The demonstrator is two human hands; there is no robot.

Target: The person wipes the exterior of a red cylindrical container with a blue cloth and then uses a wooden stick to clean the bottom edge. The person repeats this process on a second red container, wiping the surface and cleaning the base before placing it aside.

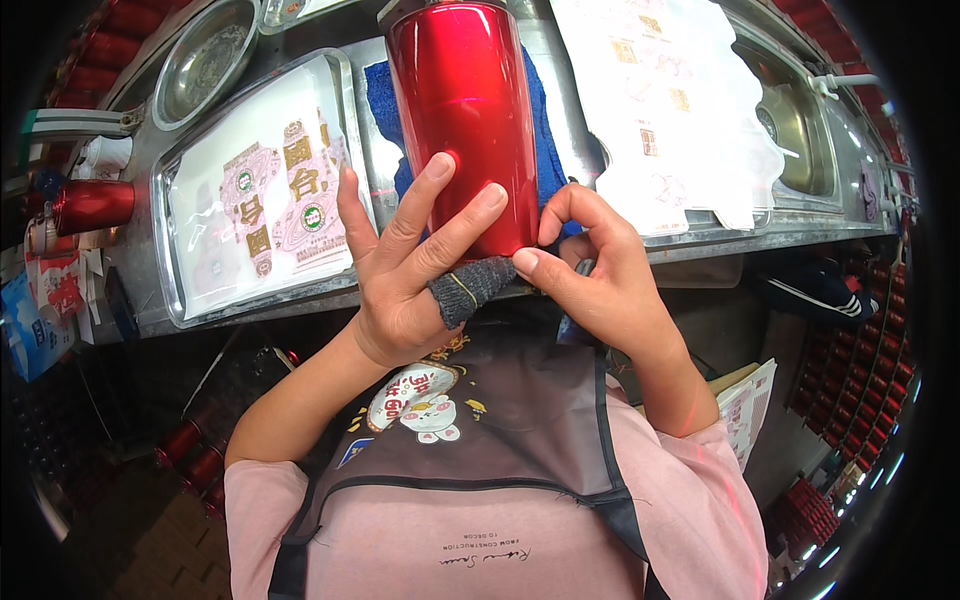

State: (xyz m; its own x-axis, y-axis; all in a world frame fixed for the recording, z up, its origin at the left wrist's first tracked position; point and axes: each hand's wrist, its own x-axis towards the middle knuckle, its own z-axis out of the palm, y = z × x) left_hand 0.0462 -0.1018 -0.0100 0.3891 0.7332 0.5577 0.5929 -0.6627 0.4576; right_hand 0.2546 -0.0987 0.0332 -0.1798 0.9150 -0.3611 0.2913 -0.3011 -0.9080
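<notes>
A glossy red bottle lies before me on a blue cloth, its near end towards my body. My left hand is spread over its near part, fingers apart, two fingertips resting on the red surface. A dark grey knitted cover wraps the left thumb, which lies along the bottle's near end. At the lower right edge of the bottle, my right hand brings thumb and forefinger close together. Behind the right thumb shows a dark flat piece, apparently within the curled fingers; its full shape is hidden.
Printed sheets lie in a metal tray on the left. More printed sheets spread to the right, beside a metal sink basin. A metal bowl stands at the back left. The metal bench edge runs before me.
</notes>
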